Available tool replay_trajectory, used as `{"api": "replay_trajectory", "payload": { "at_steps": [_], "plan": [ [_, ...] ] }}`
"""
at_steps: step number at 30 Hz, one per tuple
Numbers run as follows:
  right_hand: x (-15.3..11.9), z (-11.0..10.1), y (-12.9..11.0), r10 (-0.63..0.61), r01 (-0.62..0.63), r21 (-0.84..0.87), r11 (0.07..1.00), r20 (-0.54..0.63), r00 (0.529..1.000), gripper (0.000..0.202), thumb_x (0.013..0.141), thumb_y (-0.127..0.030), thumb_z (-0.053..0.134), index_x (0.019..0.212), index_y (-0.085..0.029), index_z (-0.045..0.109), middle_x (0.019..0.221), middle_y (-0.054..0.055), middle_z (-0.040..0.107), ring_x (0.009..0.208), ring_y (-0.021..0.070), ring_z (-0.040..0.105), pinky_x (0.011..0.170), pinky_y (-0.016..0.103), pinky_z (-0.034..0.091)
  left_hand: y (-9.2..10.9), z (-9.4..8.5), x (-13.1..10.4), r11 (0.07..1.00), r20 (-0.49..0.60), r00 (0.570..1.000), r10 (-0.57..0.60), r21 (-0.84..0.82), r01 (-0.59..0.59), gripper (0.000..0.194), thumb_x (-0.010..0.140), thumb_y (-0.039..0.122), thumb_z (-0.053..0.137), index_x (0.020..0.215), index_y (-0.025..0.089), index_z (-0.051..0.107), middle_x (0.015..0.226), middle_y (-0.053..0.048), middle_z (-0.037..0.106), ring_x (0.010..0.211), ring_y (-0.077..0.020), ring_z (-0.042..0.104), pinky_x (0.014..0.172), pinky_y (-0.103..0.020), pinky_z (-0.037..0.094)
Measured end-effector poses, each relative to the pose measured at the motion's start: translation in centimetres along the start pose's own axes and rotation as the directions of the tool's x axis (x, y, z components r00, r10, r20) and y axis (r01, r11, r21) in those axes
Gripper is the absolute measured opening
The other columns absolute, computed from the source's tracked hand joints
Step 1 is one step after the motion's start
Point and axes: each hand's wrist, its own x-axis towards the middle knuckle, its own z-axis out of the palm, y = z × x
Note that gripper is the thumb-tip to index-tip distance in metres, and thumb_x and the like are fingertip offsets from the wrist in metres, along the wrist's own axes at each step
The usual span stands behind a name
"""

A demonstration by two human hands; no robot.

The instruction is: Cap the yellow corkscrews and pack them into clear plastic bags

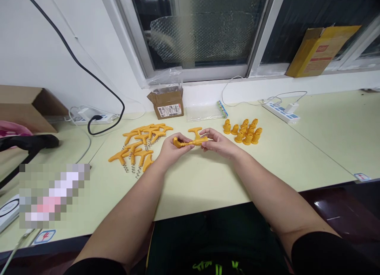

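Observation:
My left hand (174, 151) is closed on the yellow T-shaped handle of a corkscrew (177, 143), held sideways over the table. A yellow flared sleeve (200, 141) lines up with its shaft, and the fingers of my right hand (220, 144) pinch that sleeve at its wide end. Whether the metal spiral is inside the sleeve I cannot tell. Just behind my hands lies another yellow T-handle (195, 131), partly hidden. To the left, several yellow corkscrews (144, 152) with bare metal spirals lie in a loose pile. Several yellow sleeves (248, 139) stand grouped on the right.
A small open cardboard box (170, 105) and a clear plastic bag (204, 113) sit against the wall. Power strips stand at the right (281, 112) and left (103, 118). A black cable (80, 63) hangs down at left. A yellow carton (323, 51) leans on the window.

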Motion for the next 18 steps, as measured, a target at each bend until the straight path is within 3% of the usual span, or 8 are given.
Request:
{"api": "replay_trajectory", "payload": {
  "at_steps": [3,7,12,15,18],
  "plan": [
    [0.13,-0.19,0.12,-0.019,0.019,0.013,1.0,0.003,1.0,0.036,0.074,-0.032,0.09,0.101,-0.019,0.07,0.089,0.002,0.073,0.076,0.0126,0.068,0.077,0.029,0.06,0.11,0.01,0.06,1.0,-0.021,1.0,-0.009,-0.011,0.009,0.037,0.066,0.038,0.093,0.075,0.019,0.063,0.088,-0.006,0.076,0.085,-0.0217,0.071,0.08,-0.036,0.056],
    [0.24,0.09,0.1,0.104,-0.103,0.064,0.993,-0.014,0.994,0.035,0.077,-0.041,0.089,0.093,-0.016,0.071,0.083,0.005,0.075,0.065,0.0112,0.067,0.064,0.024,0.06,0.29,0.07,0.01,1.0,-0.025,1.0,0.009,-0.008,-0.009,0.037,0.066,0.04,0.093,0.075,0.019,0.063,0.085,-0.006,0.075,0.085,-0.0222,0.072,0.08,-0.037,0.056],
    [0.0,0.57,-0.45,0.35,-0.347,0.052,0.936,-0.058,0.935,0.045,0.101,-0.055,0.058,0.085,-0.015,0.068,0.059,0.002,0.065,0.042,0.0091,0.056,0.04,0.018,0.046,0.57,0.23,-0.36,0.998,0.037,0.998,0.053,0.023,-0.054,0.033,0.067,0.038,0.093,0.075,0.019,0.067,0.087,-0.006,0.076,0.084,-0.0212,0.071,0.078,-0.036,0.056],
    [-0.11,0.52,-0.66,0.495,-0.495,0.004,0.869,-0.032,0.869,0.059,0.104,-0.065,0.042,0.084,-0.015,0.066,0.048,0.0,0.057,0.034,0.0085,0.047,0.032,0.017,0.034,0.68,0.3,-0.49,0.997,0.055,0.996,0.073,0.025,-0.075,0.032,0.068,0.037,0.093,0.075,0.019,0.068,0.086,-0.006,0.076,0.083,-0.0211,0.072,0.077,-0.035,0.056],
    [-0.13,0.34,-0.69,0.501,-0.502,0.019,0.865,0.05,0.864,0.061,0.104,-0.067,0.034,0.094,-0.016,0.065,0.053,0.002,0.062,0.037,0.0117,0.053,0.034,0.019,0.038,0.64,0.3,-0.44,0.998,0.06,0.996,0.065,-0.012,-0.064,0.032,0.068,0.036,0.093,0.076,0.019,0.068,0.086,-0.006,0.076,0.083,-0.0212,0.072,0.077,-0.035,0.057]
  ]
}}
